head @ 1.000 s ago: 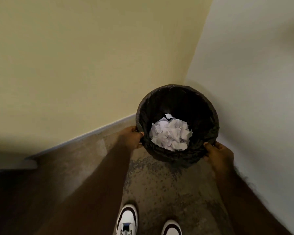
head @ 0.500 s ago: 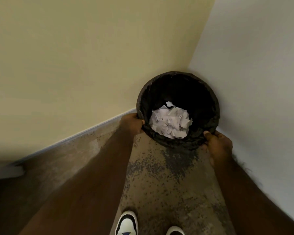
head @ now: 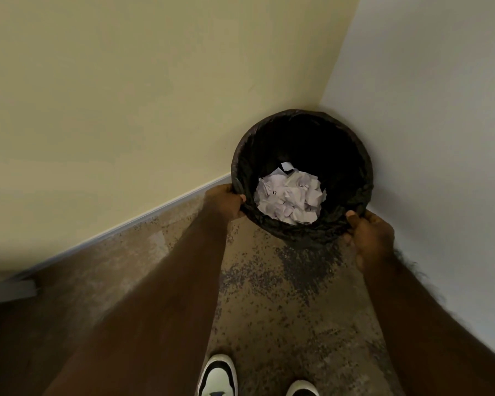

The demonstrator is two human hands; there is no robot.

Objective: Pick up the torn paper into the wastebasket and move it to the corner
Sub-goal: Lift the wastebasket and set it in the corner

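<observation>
A round black wastebasket (head: 355,155), lined with a dark bag, sits upright where the yellow wall and the white wall meet. Several pieces of torn white paper (head: 289,198) lie heaped at its bottom. My left hand (head: 225,201) grips the rim on the near left side, thumb over the edge. On the near right side of the rim, my right hand (head: 369,235) holds on with the thumb on top. Both arms stretch forward from the bottom of the view.
The yellow wall (head: 126,95) runs along the left with a pale baseboard (head: 120,227). The white wall (head: 440,124) closes the right side. The speckled floor (head: 283,295) lies in front, and two white-and-black shoes (head: 217,375) stand at the bottom edge.
The wastebasket has moved away from me and deeper into the corner, with both hands still on its rim. My arms have stretched further forward.
</observation>
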